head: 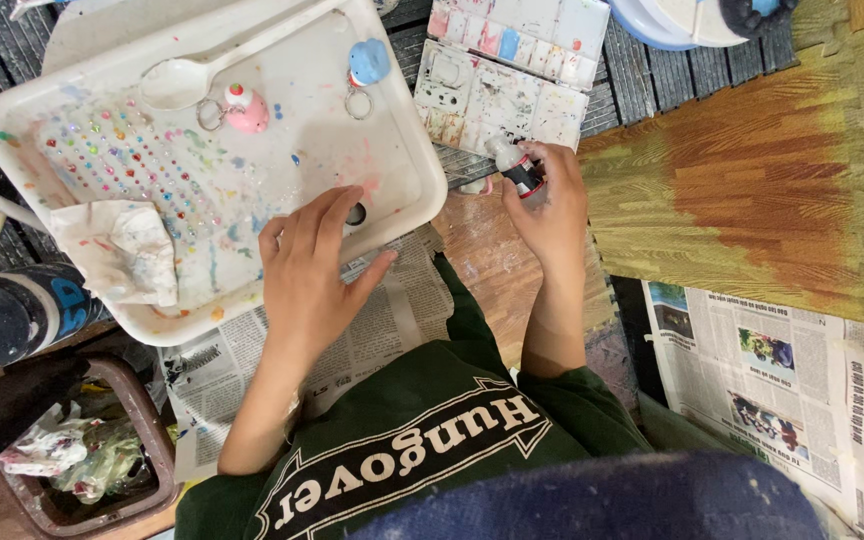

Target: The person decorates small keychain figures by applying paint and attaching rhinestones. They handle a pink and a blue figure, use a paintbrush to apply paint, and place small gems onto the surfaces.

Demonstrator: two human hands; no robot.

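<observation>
Grasping a small paint tube (518, 168), the right hand (552, 205) is clenched; the left hand (307, 270) rests released on the white tray (407, 150).

small paint tube (518, 168), newspaper sheets (802, 390)

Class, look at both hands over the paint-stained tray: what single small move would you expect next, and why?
Probably the right hand tips its small tube toward the tray. The tube is gripped near the paint palette, while the left hand lies flat on the tray's edge beside a small dark cap, seemingly steadying it.
</observation>
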